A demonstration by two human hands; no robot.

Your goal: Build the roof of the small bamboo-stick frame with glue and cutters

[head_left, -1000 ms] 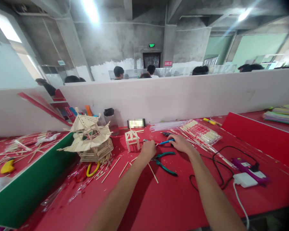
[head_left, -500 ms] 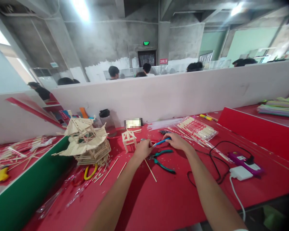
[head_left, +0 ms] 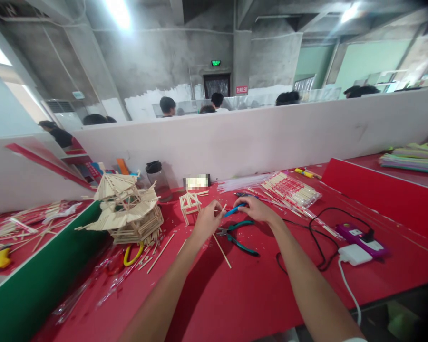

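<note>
Over the red table [head_left: 231, 294], my right hand [head_left: 254, 208] is closed on a slim blue tool [head_left: 234, 210], whose tip points left. My left hand [head_left: 209, 218] is closed beside that tip, fingertips pinching a small light wooden stick [head_left: 224, 208]. Just below the hands lie green-handled pliers [head_left: 243, 244], spread apart, with a loose stick [head_left: 223, 251] to their left. A small wooden stick frame [head_left: 189, 204] stands left of my left hand. Farther left is a larger pavilion-like stick model [head_left: 128, 209].
Yellow-handled scissors [head_left: 132, 254] and stick offcuts lie by the large model. A dark-lidded bottle [head_left: 157, 180] stands behind. Bundled sticks [head_left: 292, 190], black cables and a purple power strip [head_left: 360, 241] are at right. A green divider [head_left: 53, 266] borders the left; people sit beyond the white partition [head_left: 235, 142].
The blue tool and my right hand have moved slightly left. My left hand has turned a little, and the small stick now shows at its fingertips.
</note>
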